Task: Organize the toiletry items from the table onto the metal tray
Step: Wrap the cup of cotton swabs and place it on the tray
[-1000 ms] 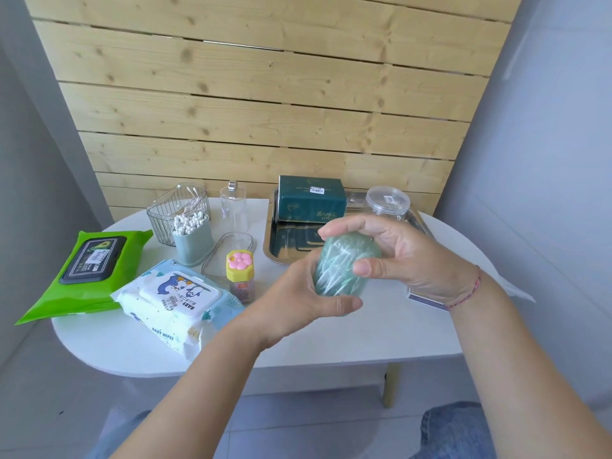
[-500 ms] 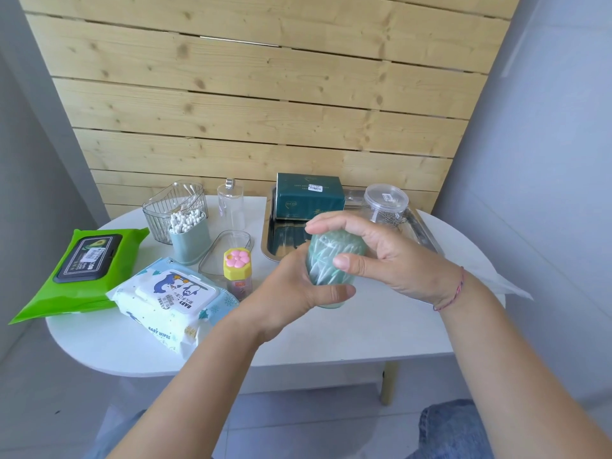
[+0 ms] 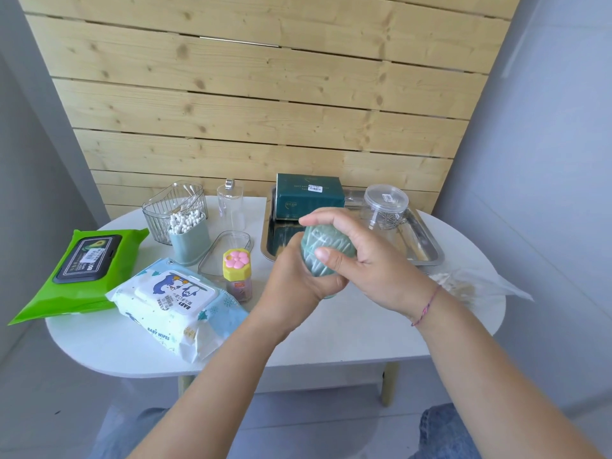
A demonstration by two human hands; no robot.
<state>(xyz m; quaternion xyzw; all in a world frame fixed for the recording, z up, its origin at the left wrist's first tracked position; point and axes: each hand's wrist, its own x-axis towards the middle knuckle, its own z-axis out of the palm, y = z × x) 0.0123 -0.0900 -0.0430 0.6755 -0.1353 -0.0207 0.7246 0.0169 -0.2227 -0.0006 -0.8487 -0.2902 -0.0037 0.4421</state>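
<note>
Both hands hold a green egg-shaped container [image 3: 318,241] with white line patterns above the table's middle. My left hand [image 3: 294,279] cups it from below and the left. My right hand [image 3: 367,260] wraps over its top and right side. Behind them lies the metal tray [image 3: 427,250], bearing a dark green box [image 3: 309,197] at its back left and a clear round jar [image 3: 385,207] at its back right. Left of the tray lie a baby wipes pack [image 3: 175,306], a green wipes pack [image 3: 82,270] and a small yellow-lidded bottle [image 3: 236,273].
A cotton swab holder [image 3: 188,233] and clear ribbed basket [image 3: 165,207] stand at the back left, with a clear bottle [image 3: 230,203] and a clear lid [image 3: 228,250] nearby. A crumpled plastic bag [image 3: 473,286] lies right. The white table [image 3: 347,336] backs onto a wooden slat wall.
Both hands have carried the green container slightly away from me toward the tray and turned it more upright. The other items have not moved.
</note>
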